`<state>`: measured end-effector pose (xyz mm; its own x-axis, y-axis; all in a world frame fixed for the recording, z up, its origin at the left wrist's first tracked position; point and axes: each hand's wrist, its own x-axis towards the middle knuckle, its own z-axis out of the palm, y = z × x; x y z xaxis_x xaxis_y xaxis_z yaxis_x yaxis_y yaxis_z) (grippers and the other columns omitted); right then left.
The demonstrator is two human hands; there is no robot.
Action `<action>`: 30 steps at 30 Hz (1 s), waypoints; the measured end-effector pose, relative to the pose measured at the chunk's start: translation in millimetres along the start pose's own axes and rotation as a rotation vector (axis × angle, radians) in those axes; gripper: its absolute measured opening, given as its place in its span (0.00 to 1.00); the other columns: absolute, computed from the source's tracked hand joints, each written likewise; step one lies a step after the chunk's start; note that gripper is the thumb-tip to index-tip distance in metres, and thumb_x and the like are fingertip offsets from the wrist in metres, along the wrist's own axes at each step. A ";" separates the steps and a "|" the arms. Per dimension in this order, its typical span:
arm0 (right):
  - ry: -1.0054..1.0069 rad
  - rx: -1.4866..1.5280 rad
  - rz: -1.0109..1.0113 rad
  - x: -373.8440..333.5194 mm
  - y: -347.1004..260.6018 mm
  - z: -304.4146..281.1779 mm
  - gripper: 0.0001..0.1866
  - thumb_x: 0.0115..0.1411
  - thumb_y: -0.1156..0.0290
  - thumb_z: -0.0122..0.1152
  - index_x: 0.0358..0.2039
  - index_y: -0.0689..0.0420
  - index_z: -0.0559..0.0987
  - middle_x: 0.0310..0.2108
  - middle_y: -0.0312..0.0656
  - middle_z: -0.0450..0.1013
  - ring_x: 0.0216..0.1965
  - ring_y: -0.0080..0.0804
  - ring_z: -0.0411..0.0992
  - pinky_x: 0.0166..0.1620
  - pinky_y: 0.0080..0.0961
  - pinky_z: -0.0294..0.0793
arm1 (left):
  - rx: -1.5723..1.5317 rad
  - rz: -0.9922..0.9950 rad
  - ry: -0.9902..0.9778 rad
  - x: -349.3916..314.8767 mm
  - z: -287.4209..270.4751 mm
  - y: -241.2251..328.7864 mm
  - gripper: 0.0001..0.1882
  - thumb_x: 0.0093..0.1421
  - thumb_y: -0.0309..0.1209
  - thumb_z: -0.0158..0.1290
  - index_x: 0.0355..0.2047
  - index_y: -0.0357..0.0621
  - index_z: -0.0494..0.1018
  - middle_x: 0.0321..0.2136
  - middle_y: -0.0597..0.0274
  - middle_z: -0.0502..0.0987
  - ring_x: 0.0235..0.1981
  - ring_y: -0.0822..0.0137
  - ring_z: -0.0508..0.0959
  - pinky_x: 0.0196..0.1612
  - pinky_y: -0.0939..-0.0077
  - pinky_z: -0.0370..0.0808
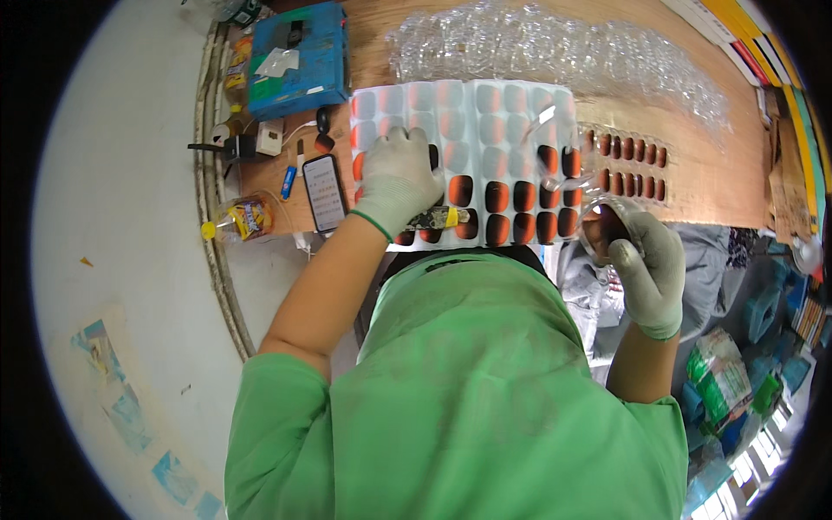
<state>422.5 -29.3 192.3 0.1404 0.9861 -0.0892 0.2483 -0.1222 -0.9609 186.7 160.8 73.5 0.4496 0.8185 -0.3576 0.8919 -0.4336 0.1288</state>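
Back up, my gloved left hand (pixel 401 178) lies on a white sheet (pixel 474 117) bearing rows of rounded lens-shaped pieces. Its fingers appear laid down on the sheet beside a dark piece; what is under the palm is hidden. The near rows hold glossy black-to-orange pieces (pixel 497 198); the far rows look pale and greyish. A dark, worn tool with a yellow band (pixel 440 218) lies by my left wrist. Past the sheet's right edge, my gloved right hand (pixel 652 273) is closed on a round, clear-rimmed piece with a brownish tint (pixel 600 232).
Clear plastic trays (pixel 555 48) are heaped along the back. At right, another clear tray (pixel 637 165) holds dark reddish pieces. On the left are a phone (pixel 325 192), a blue box (pixel 299 61), a blue lighter (pixel 289 182) and a snack packet (pixel 250 217).
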 end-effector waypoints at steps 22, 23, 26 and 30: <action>0.029 0.218 0.222 -1.9 -15.7 195.0 0.25 0.64 0.78 0.57 0.61 0.67 0.64 0.35 0.41 0.79 0.36 0.22 0.76 0.40 0.22 0.76 | -1.626 0.405 -0.192 -114.4 -17.1 -76.4 0.14 0.63 0.30 0.61 0.43 0.38 0.69 0.37 0.66 0.74 0.38 0.77 0.76 0.42 0.77 0.76; 0.061 0.297 0.238 -5.0 -17.7 199.7 0.24 0.64 0.78 0.57 0.59 0.67 0.66 0.34 0.40 0.80 0.36 0.21 0.76 0.40 0.21 0.75 | -1.666 0.418 -0.213 -118.6 -17.5 -80.6 0.14 0.63 0.31 0.61 0.43 0.39 0.69 0.38 0.66 0.75 0.39 0.77 0.76 0.43 0.77 0.77; -0.097 0.263 0.284 -9.7 -26.0 199.3 0.14 0.67 0.74 0.54 0.50 0.66 0.75 0.35 0.40 0.80 0.34 0.19 0.74 0.40 0.20 0.75 | -1.910 0.452 -0.425 -124.5 -15.7 -94.5 0.14 0.64 0.29 0.59 0.46 0.37 0.71 0.40 0.64 0.76 0.40 0.75 0.77 0.45 0.75 0.77; -0.110 0.268 0.229 -13.5 -26.0 210.6 0.14 0.69 0.70 0.52 0.47 0.67 0.77 0.34 0.40 0.80 0.34 0.22 0.75 0.40 0.22 0.75 | -1.853 0.563 -0.586 -128.9 -16.8 -107.6 0.14 0.65 0.28 0.57 0.48 0.35 0.72 0.40 0.63 0.76 0.41 0.73 0.78 0.44 0.74 0.77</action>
<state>212.3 -15.7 163.3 0.0556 0.9445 -0.3239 -0.0401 -0.3220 -0.9459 33.7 108.3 121.2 0.9137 0.3948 -0.0959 -0.1769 0.5990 0.7809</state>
